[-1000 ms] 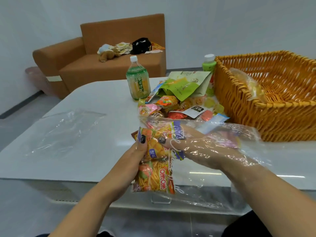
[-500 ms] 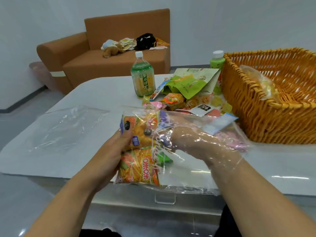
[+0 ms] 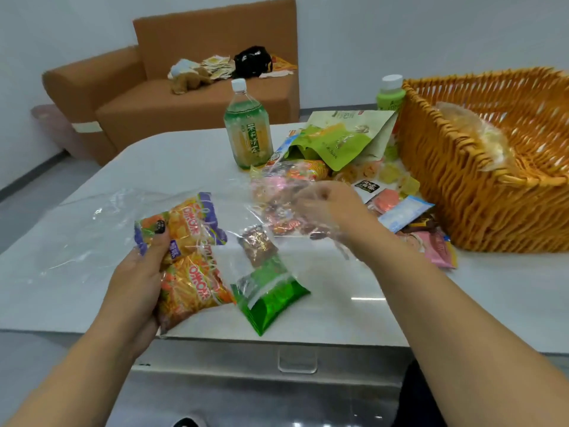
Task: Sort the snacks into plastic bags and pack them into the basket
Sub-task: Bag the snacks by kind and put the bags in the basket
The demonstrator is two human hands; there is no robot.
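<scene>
My left hand (image 3: 138,278) grips two orange snack packets (image 3: 194,288) through a clear plastic bag (image 3: 234,217) at the table's front edge. A green packet (image 3: 271,297) and a small brown packet (image 3: 257,245) lie inside the same bag on the table. My right hand (image 3: 329,211) hovers at the bag's mouth with the film draped over it, its fingers loosely curled and blurred. Loose snacks (image 3: 338,143) are piled behind it. The wicker basket (image 3: 462,195) stands at the right and holds one filled clear bag (image 3: 480,140).
A flat clear bag (image 3: 77,229) lies on the white table (image 3: 400,303) at the left. A tea bottle (image 3: 248,131) and a green bottle (image 3: 391,94) stand behind the snack pile. A brown sofa (image 3: 184,103) with clutter sits beyond the table.
My right hand has drawn back up and to the right, out of the depth of the bag. The green and brown packets now lie in the bag on the table. My left hand keeps its grip.
</scene>
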